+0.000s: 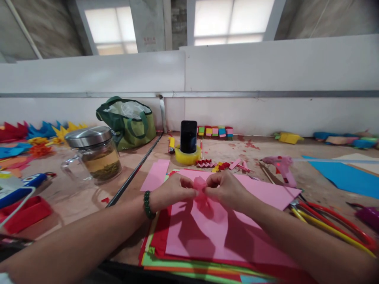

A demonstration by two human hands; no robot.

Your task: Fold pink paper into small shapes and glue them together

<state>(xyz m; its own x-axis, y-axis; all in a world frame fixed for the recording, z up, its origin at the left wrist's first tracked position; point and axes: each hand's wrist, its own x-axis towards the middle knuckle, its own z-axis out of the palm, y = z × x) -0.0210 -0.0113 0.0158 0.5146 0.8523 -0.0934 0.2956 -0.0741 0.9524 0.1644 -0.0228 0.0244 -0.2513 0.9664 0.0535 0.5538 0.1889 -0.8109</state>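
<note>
Between my two hands is a small crumpled piece of pink, partly see-through paper (200,193), raised a little above a stack of coloured sheets. My left hand (175,191), with a dark green bead bracelet (148,205) at the wrist, pinches its left side. From the right, my right hand (227,190) pinches it between thumb and bent fingers. Below lies a large pink sheet (189,236), on top of red, green and orange sheets, with the shadows of both hands on it. The exact shape of the pink piece is blurred.
A glass mug of tea (100,161) and a green bag (133,126) stand at left. A phone (188,136) leans upright at a yellow tape roll (187,156). Right are a pink glue gun (282,167), red-and-yellow-handled tools (334,221) and blue paper (346,175).
</note>
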